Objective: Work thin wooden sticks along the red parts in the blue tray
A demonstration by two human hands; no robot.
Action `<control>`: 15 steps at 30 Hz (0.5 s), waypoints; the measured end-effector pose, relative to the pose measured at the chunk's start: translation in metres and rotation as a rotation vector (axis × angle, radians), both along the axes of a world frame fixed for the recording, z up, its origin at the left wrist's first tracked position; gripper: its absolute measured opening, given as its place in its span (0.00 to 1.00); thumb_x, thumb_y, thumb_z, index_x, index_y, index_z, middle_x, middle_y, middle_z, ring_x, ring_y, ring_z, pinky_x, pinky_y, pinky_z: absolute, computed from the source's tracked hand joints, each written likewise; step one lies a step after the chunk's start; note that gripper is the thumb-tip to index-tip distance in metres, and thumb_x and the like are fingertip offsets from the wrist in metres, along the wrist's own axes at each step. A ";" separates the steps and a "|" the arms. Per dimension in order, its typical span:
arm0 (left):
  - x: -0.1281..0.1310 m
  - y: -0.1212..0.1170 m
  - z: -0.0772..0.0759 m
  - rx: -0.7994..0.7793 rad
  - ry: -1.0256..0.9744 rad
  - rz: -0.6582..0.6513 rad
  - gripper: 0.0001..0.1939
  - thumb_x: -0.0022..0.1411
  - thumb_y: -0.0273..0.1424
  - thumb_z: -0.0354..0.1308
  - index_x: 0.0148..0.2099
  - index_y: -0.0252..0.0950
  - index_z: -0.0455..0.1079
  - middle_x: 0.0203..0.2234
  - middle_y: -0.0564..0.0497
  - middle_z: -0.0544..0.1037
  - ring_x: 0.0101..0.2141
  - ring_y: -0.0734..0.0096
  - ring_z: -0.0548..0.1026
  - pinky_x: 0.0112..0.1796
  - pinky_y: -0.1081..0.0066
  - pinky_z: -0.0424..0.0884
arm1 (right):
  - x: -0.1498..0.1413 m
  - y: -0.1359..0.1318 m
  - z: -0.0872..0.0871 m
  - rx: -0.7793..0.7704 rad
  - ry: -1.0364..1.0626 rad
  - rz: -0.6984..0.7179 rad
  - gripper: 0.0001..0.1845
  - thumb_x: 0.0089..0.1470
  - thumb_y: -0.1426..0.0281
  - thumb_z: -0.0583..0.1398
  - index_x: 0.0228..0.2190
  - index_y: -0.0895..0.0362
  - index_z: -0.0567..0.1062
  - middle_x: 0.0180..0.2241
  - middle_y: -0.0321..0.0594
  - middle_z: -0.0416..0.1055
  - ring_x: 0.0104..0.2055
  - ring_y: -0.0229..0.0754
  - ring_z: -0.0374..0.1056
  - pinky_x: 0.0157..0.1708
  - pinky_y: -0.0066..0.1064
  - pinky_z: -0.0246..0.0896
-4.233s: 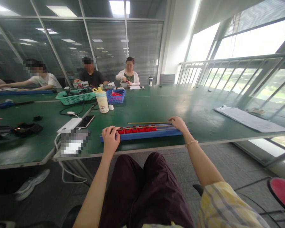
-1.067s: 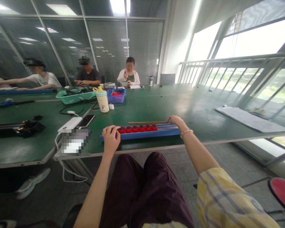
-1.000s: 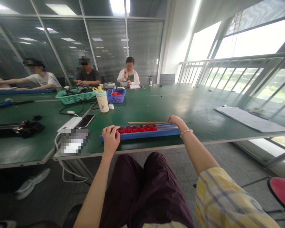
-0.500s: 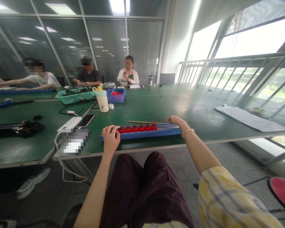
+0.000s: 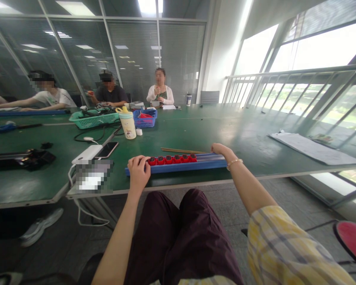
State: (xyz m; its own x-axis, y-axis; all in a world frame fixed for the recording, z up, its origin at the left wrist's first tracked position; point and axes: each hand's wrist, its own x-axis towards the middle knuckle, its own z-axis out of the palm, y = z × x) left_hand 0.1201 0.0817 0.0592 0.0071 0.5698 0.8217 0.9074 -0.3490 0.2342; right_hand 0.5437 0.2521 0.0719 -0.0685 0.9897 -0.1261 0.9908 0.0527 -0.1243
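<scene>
A long blue channel-shaped rail (image 5: 180,168) lies along the near table edge, with a row of several red blocks (image 5: 169,160) with black tops in its left and middle part. My left hand (image 5: 138,169) curls over the rail's left end, fingertips beside the leftmost block. At the right end my right hand (image 5: 222,150) bends over the far edge, wrist above the rail. Its fingers are curled down and mostly hidden, so whatever they grip does not show. Behind the rail lie thin wooden sticks (image 5: 180,150), their right ends close to my right hand.
A green basket (image 5: 91,120), a blue basket (image 5: 145,121) and a cream cup (image 5: 127,126) stand beyond. Phones (image 5: 108,150) and a white power bank (image 5: 87,155) with cables lie left. Papers (image 5: 311,148) lie right. Several people sit across the green table (image 5: 225,126).
My hands and the rail hold nearly still. The sticks behind the rail now appear slightly spread apart. Across the table, one person's hand has risen.
</scene>
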 end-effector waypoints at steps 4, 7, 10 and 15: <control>0.000 0.000 0.000 -0.003 -0.003 -0.005 0.13 0.64 0.28 0.51 0.46 0.40 0.76 0.43 0.44 0.75 0.48 0.55 0.65 0.52 0.56 0.63 | 0.002 -0.001 -0.002 0.011 0.021 0.010 0.12 0.48 0.79 0.63 0.34 0.58 0.84 0.36 0.46 0.82 0.41 0.44 0.77 0.42 0.28 0.69; -0.001 0.001 0.000 -0.003 -0.005 -0.006 0.14 0.64 0.28 0.51 0.46 0.40 0.76 0.43 0.44 0.75 0.48 0.55 0.66 0.52 0.56 0.63 | 0.002 -0.001 -0.002 0.022 0.033 0.016 0.13 0.48 0.78 0.63 0.35 0.58 0.84 0.36 0.45 0.82 0.41 0.43 0.76 0.42 0.27 0.68; -0.002 0.001 -0.001 0.000 0.003 0.001 0.14 0.64 0.28 0.51 0.46 0.40 0.76 0.43 0.44 0.74 0.48 0.55 0.65 0.51 0.56 0.63 | 0.001 -0.001 -0.002 0.025 0.031 0.019 0.14 0.48 0.79 0.62 0.35 0.58 0.84 0.36 0.45 0.82 0.41 0.43 0.77 0.42 0.26 0.68; -0.002 0.001 0.000 0.000 0.006 0.000 0.14 0.64 0.28 0.51 0.46 0.40 0.76 0.43 0.44 0.75 0.47 0.55 0.65 0.51 0.56 0.64 | -0.001 -0.002 0.000 0.023 0.019 0.025 0.12 0.49 0.80 0.62 0.33 0.59 0.85 0.36 0.46 0.82 0.42 0.45 0.77 0.43 0.28 0.68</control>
